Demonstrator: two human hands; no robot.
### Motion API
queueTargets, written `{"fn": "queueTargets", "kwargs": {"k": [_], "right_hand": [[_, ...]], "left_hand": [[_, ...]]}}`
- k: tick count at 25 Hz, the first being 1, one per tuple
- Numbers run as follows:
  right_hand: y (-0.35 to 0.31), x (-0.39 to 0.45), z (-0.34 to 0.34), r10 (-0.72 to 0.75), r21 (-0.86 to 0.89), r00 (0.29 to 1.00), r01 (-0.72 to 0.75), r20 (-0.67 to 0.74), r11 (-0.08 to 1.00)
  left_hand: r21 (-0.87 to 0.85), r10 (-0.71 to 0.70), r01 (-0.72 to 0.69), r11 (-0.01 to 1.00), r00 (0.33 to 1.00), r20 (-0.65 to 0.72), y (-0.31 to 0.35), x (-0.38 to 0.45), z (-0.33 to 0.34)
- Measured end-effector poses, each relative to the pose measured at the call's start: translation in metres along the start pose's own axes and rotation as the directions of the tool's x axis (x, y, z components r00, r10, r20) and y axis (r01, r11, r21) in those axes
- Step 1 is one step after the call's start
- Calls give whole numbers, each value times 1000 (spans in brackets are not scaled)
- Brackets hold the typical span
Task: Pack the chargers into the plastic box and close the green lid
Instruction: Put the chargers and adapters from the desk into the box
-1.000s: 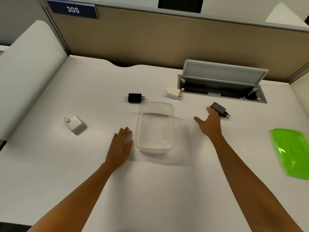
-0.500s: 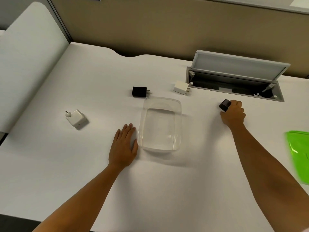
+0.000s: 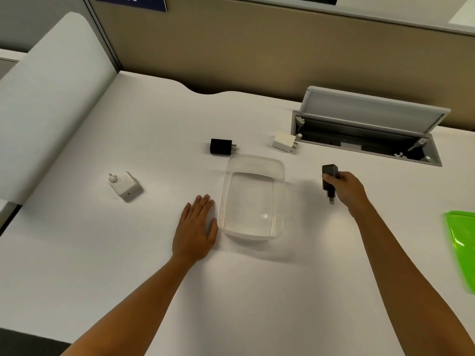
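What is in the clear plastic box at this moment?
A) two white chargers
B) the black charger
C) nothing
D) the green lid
C: the plastic box is empty; the right hand holds a dark charger beside it, not inside.

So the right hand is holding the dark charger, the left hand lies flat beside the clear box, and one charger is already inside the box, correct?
Not quite. The head view shows the clear box empty. The right hand does hold the dark charger, and the left hand lies flat beside the box.
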State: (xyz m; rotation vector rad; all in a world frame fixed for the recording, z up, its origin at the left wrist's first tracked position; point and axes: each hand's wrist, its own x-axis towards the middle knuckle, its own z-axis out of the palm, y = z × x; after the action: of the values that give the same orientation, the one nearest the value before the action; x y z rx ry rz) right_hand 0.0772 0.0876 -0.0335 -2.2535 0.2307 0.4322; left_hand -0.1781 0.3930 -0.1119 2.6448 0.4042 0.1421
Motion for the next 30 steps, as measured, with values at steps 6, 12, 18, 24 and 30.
{"fn": "queueTargets", "kwargs": {"k": [6, 12, 18, 24, 30], "right_hand": [[-55, -76, 24, -308, 323, 880, 192, 362, 927], [-74, -112, 89, -116, -108, 916, 170, 383, 980], [-77, -121, 125, 8, -428, 932, 159, 362, 890], [-65, -130, 128, -55, -704, 944, 280, 325, 653], [-70, -131, 121, -75, -717, 899, 392, 431, 576]], "left_hand": [[9, -4, 4, 1000, 1000, -4, -1, 0, 2], [16, -4, 4, 1000, 1000, -2, -2, 0, 2], [9, -5, 5, 1000, 1000, -12, -4, 0, 5], [12, -5, 5, 1000, 1000, -29, -6, 1, 9], [11, -6, 6, 1000, 1000, -24, -6, 1, 9]]}}
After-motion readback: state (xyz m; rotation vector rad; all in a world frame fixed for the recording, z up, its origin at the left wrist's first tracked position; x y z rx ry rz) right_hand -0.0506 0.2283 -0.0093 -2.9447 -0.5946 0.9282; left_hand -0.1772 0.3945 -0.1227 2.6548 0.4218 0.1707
